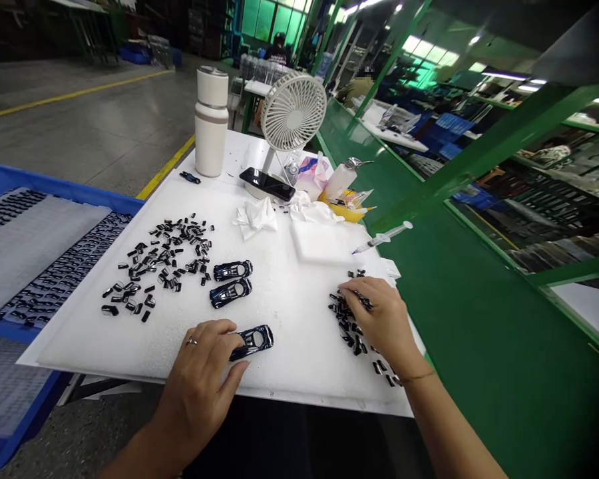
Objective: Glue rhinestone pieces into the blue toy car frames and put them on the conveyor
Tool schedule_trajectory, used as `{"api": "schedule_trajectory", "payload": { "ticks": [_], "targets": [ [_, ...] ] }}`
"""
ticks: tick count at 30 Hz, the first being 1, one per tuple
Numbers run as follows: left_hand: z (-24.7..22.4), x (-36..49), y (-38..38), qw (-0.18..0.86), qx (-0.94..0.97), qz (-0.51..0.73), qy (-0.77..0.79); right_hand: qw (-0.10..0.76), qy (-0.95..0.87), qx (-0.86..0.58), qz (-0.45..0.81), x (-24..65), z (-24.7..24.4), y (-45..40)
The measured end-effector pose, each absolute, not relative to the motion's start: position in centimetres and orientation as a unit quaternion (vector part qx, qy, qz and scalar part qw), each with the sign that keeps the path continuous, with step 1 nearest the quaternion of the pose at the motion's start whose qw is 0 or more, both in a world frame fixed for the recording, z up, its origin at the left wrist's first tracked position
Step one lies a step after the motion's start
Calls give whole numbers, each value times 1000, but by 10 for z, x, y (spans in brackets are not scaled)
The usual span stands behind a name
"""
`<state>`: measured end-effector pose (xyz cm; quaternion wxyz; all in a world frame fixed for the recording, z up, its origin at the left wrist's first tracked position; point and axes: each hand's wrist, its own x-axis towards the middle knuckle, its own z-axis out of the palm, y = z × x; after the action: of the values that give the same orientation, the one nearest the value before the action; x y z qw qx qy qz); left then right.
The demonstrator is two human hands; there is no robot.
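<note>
Here, left hand (199, 369) palm-down, fingers (228, 342) grasping a car shell (252, 348), right hand (383, 318) arched over black parts (350, 338), grasp unclear.

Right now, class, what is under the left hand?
Part of a glossy, car-shaped shell lies under the fingers of the left hand; its uncovered end shows a round opening. The covered end cannot be seen, nor whatever lies beneath the palm.
</note>
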<state>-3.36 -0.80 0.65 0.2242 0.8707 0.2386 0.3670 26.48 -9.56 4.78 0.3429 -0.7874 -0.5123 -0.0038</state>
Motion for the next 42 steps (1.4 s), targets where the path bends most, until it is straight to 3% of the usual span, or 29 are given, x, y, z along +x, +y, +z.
{"api": "schedule_trajectory", "payload": {
  "ticks": [6,10,14,28,33,42],
  "targets": [
    [33,-28,-18,332,800,436,246,508,-435,-730,140,190,66,-111],
    [54,-12,-35,637,636,362,241,701,-281,-569,325,122,66,-106],
    [59,2,-46,786,455,329,258,750,-238,-509,349,87,59,-100],
    [60,1,-58,866,241,344,271,704,-309,-596,233,67,40,-109],
    [54,-4,-55,817,326,350,321,676,-344,-602,250,74,50,-107],
    [51,-8,-58,678,531,383,334,642,-399,-636,154,61,53,-98]
  ]
}}
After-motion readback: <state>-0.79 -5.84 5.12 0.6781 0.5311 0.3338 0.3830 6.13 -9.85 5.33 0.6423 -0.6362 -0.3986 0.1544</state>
